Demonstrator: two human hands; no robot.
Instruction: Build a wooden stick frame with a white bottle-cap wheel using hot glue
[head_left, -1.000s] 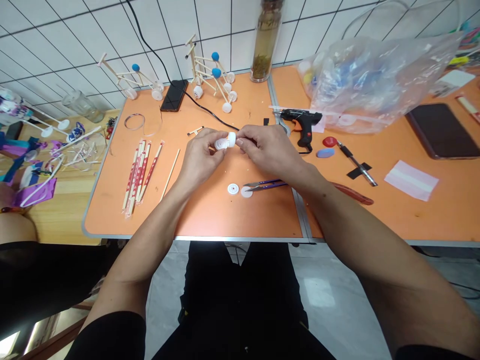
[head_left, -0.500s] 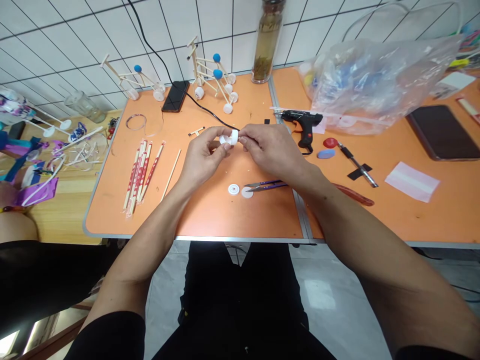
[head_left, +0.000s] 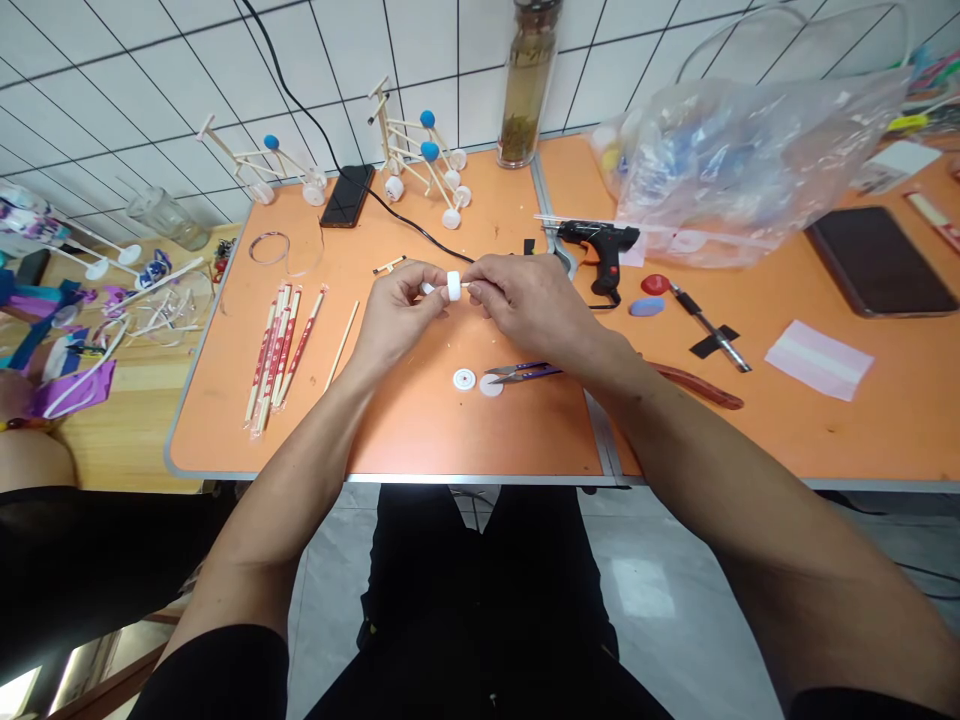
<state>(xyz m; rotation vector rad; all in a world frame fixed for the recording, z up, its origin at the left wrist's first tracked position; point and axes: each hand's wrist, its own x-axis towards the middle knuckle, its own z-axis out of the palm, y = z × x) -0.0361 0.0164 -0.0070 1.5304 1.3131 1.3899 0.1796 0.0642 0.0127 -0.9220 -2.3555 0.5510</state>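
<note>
we work over the orange folding table (head_left: 480,435), open tabletop between our wrists and its near edge, tiled wall (head_left: 180,80) beyond. our left hand (head_left: 397,320) and right hand (head_left: 532,310) pinch a white plastic cap (head_left: 454,286) on a thin stick, held above the table, near purple-handled thread snips (head_left: 525,373).

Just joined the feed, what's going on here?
A person is holding a white cap between the left hand and right hand, above an orange table. Purple-handled snips and a glue gun lie nearby, and stick models with cap wheels stand farther back.
</note>
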